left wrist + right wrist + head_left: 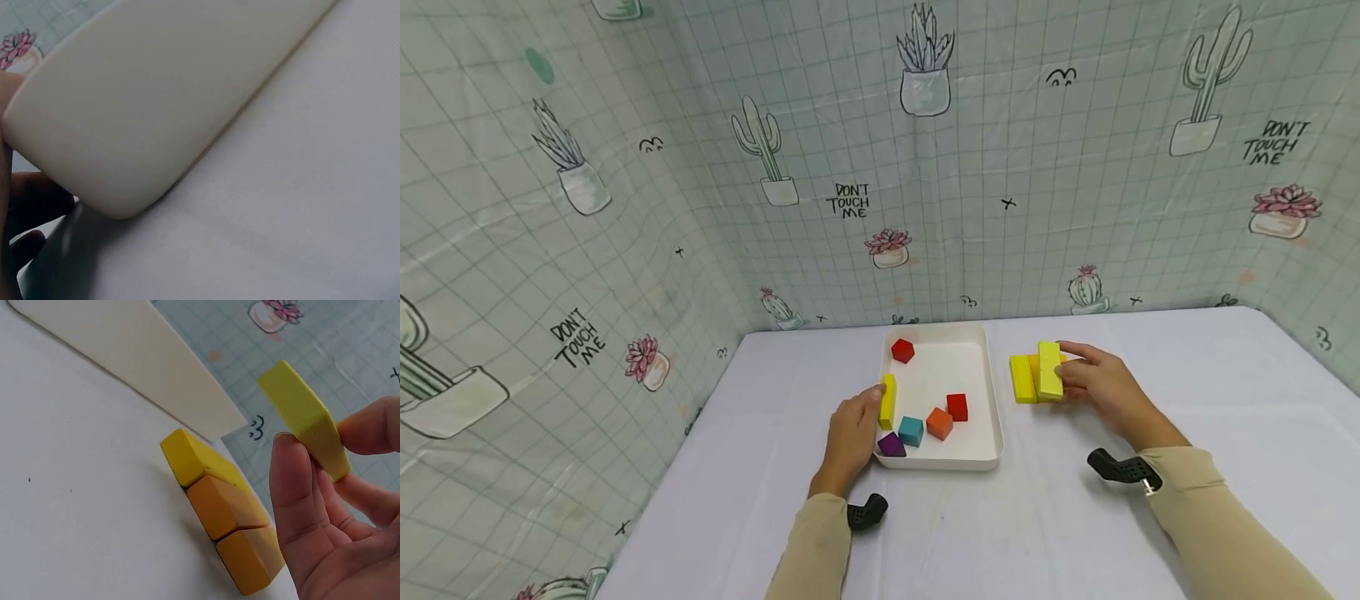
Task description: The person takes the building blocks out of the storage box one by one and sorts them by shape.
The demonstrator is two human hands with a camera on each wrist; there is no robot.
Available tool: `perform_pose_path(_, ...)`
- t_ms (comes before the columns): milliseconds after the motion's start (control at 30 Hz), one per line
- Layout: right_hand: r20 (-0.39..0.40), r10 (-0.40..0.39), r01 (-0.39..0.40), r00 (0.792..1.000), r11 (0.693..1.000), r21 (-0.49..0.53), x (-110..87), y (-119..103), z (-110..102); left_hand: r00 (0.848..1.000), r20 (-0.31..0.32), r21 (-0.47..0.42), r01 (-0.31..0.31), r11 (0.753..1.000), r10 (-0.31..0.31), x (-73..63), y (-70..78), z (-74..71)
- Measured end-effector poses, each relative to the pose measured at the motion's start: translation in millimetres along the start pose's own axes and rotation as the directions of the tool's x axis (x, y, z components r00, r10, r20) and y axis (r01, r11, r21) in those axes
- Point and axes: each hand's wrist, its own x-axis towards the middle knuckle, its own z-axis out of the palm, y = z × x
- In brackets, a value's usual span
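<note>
My right hand [1108,392] pinches a yellow rectangular block [1050,370] between thumb and fingers, raised above a row of blocks. In the right wrist view that row has a yellow block [200,459] beside two orange-yellow blocks [228,506], standing side by side and touching. At the left side of a shallow white tray [938,458], my left hand [852,429] grips the tray's wall. Inside the tray, along its left wall, stands another yellow block [887,402]. The left wrist view shows the tray's outer wall [144,94] with fingers partly hidden behind its corner.
The tray also bears a red block [902,351] at the back, a red cube [957,407], an orange block [939,423], a teal cube [911,431] and a purple block [892,445]. A white cloth [947,533] covers the table. Patterned fabric [985,250] rises behind.
</note>
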Motion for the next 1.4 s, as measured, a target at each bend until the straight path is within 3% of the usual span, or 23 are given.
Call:
perform_pose_path(267,-0.015,0.086,-0.084,0.996,0.992,0.095,-0.1,-2.9,-11.4,1.000,0.023,-0.002,-0.010,1.000,0.011,3.0,-2.5,-3.4)
perform_pose_path(867,-0.123,0.136,-0.137,0.983,0.991,0.003,3.7,12.9,-30.1,0.999,0.019,-0.007,0.027,1.000,-0.027,0.7,-2.2,-0.1)
perform_pose_path(1167,-0.195,0.095,-0.121,0.976,0.984,-0.129,4.6,18.7,-34.3,0.999,0.014,-0.006,0.040,0.999,-0.040,0.3,-0.9,0.3)
perform_pose_path(1400,-0.225,0.064,-0.131,0.972,0.946,-0.296,4.8,20.7,-40.9,0.999,0.011,-0.007,0.040,0.999,-0.040,-0.7,0.4,-0.8)
